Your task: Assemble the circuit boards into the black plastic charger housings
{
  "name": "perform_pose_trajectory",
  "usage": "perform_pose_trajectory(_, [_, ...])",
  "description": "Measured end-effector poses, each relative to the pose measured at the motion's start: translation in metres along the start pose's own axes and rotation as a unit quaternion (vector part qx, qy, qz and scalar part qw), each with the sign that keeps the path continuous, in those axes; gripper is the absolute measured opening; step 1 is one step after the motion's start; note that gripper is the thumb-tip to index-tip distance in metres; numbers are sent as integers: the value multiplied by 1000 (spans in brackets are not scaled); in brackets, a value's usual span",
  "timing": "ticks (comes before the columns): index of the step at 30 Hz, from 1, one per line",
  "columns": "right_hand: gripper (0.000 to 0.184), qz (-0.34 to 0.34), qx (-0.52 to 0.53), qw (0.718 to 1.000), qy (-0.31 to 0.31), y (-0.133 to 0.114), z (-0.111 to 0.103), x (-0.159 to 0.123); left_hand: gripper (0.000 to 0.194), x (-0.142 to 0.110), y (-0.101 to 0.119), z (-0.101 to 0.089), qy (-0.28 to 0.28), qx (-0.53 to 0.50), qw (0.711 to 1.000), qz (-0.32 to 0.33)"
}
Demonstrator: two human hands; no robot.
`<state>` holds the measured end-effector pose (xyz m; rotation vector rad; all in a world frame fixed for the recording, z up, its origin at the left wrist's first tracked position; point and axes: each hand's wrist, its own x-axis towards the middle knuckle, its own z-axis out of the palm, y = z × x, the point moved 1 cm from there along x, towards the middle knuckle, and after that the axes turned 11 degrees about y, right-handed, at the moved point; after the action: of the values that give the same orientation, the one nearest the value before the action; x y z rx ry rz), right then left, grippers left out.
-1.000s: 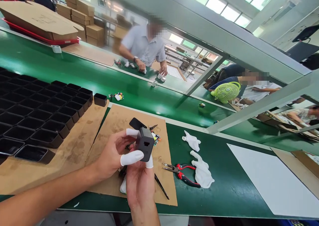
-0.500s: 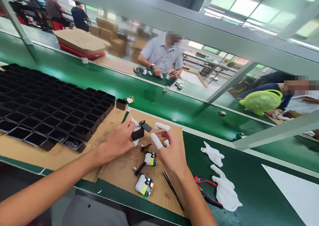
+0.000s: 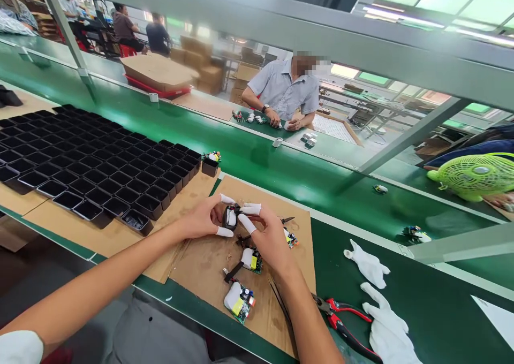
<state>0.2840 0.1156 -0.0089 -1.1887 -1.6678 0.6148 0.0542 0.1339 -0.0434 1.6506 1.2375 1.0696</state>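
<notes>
A small black plastic case [image 3: 229, 219] with something white inside is held by my left hand [image 3: 203, 217], thumb and fingers around its sides. White cots cover the fingertips. Closed at the case's right edge is my right hand [image 3: 271, 235], its cot-covered fingertips on a dark part there; how much they grip is partly hidden. Below on the cardboard [image 3: 201, 273] lie a circuit board [image 3: 251, 259] and another circuit board [image 3: 240, 301], each with a white block and a black piece. A third board [image 3: 292, 238] shows behind my right hand. Tweezers [image 3: 280, 298] lie beside my right forearm.
Rows of black cases [image 3: 100, 171] fill the left side. Red-handled pliers [image 3: 349, 321] and white gloves [image 3: 387, 321] lie at right. Beyond runs a green conveyor belt [image 3: 289, 176] with a few boards. A co-worker [image 3: 285, 91] sits across; a green fan [image 3: 477, 174] stands far right.
The case has turned in my left hand, its inside now showing. My right hand has moved in from the right and reached it. The view has shifted left.
</notes>
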Motion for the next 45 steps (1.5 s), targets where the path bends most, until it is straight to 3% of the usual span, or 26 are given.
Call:
perform_pose_trajectory(3, [25,18,15,1000,-7,1,3,-2,61,4,-2,1,-20,-18,1000,-4])
perform_pose_trajectory(11, [24,-4,-4,1000,9,-8,8,-12,48,-4,4,11,37,14,999,7])
perform_pose_trajectory(22, [25,-97,-191,977,18,-18,14,-18,41,-1,8,16,61,103,992,34])
perform_pose_trajectory(29, [18,-175,-288,941,-18,-20,16,-21,35,2,8,17,53,137,988,41])
perform_pose_trajectory(35, [25,-232,-340,911,-17,-30,14,-28,31,-2,25,8,52,152,986,50])
perform_pose_trajectory(41, [27,-239,-366,899,-12,-28,15,-39,39,-7,30,6,27,177,983,36])
perform_pose_trajectory(45, [26,-227,-369,902,-11,-21,23,-40,29,-5,23,9,0,193,981,22])
